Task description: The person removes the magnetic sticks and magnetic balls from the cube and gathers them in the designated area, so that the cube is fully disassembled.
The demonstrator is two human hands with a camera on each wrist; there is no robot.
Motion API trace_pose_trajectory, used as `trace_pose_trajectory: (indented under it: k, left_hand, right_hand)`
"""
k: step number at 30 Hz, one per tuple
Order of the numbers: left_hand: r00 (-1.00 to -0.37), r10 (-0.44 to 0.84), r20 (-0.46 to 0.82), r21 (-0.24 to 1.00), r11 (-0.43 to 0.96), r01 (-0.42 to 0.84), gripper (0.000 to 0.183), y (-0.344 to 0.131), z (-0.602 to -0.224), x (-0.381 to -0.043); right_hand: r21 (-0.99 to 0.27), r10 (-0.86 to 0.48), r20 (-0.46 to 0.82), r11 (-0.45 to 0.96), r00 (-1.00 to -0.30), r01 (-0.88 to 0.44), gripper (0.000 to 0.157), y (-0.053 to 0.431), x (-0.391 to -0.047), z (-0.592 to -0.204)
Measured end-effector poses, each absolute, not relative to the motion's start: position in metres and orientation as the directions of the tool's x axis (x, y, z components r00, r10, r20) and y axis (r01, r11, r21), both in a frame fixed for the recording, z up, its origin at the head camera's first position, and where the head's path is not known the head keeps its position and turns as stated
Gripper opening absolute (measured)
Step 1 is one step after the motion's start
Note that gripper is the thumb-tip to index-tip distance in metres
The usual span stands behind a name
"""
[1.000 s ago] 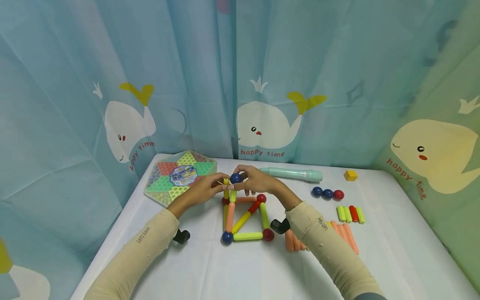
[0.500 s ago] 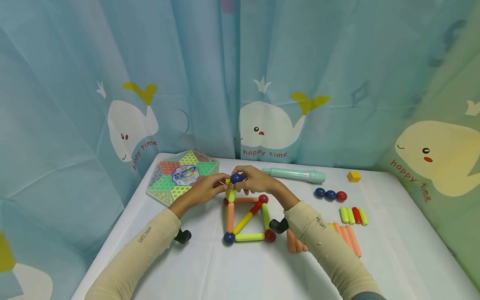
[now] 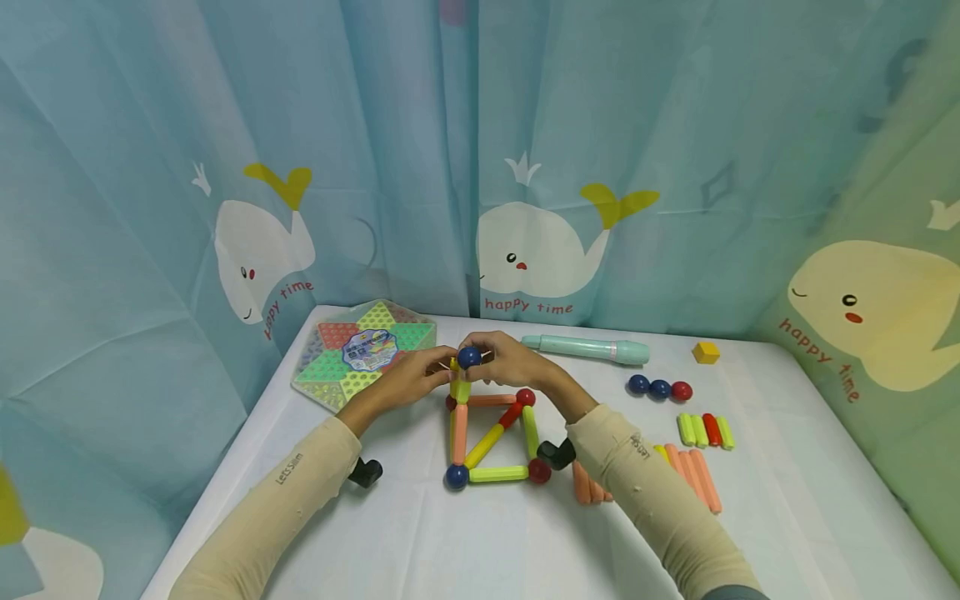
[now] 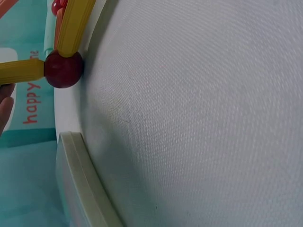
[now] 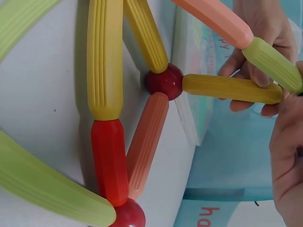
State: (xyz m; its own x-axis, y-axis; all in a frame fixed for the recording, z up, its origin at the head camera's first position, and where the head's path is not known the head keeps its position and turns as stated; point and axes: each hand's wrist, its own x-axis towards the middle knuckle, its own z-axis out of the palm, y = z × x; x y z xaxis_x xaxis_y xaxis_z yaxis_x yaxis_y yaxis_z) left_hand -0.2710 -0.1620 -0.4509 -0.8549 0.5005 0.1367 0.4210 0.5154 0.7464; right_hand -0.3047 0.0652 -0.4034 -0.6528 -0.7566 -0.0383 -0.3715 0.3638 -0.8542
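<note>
In the head view, my left hand [image 3: 414, 379] pinches the upright yellow rod [image 5: 232, 88] near its top. That rod rises from a red ball [image 5: 164, 82] at the frame's far left corner. My right hand [image 3: 506, 360] grips a blue ball [image 3: 469, 357] between thumb and fingers, right at the yellow rod's upper end. A light green rod [image 5: 272, 64] slants up to the ball, continuing a salmon rod [image 3: 460, 433] from the near blue ball [image 3: 457, 477]. Below lies a square frame of rods and balls, crossed by a yellow-and-red diagonal [image 3: 486, 446].
Right of the frame lie two blue balls and a red ball [image 3: 681, 391], short green and red rods [image 3: 711, 429], and salmon rods [image 3: 701, 479]. A teal tube [image 3: 588, 348] and yellow block [image 3: 706, 352] are behind; a hexagonal game box [image 3: 330, 358] sits back left.
The blue ball and the green rod under it have shifted slightly left, closing on the top of the yellow rod. Both hands keep their hold.
</note>
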Motion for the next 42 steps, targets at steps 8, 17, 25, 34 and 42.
trace_pose_trajectory:
  k: [8, 17, 25, 34, 42]
  left_hand:
    - [-0.853, 0.505, 0.134, 0.744, 0.518, 0.423, 0.034, -0.16, -0.449, -0.27]
    - [-0.85, 0.512, 0.127, 0.745, 0.517, 0.423, 0.033, -0.158, -0.447, -0.27]
    - [-0.848, 0.517, 0.12, 0.748, 0.514, 0.419, 0.034, -0.157, -0.445, -0.27]
    - [-0.855, 0.506, 0.112, 0.735, 0.537, 0.414, 0.033, -0.156, -0.445, -0.27]
    - [-0.863, 0.496, 0.099, 0.744, 0.539, 0.395, 0.034, -0.159, -0.446, -0.266]
  right_hand:
    - [-0.873, -0.771, 0.003, 0.309, -0.637, -0.377, 0.027, 0.071, -0.305, -0.404]
    - [-0.862, -0.732, 0.038, 0.32, -0.68, -0.393, 0.03, 0.072, -0.305, -0.402]
    - [-0.855, -0.697, 0.044, 0.344, -0.716, -0.388, 0.035, 0.072, -0.306, -0.404]
    - [-0.828, -0.654, 0.089, 0.372, -0.752, -0.421, 0.044, 0.095, -0.3, -0.396]
    - [-0.824, -0.562, 0.043, 0.447, -0.826, -0.347, 0.042, 0.183, -0.296, -0.397]
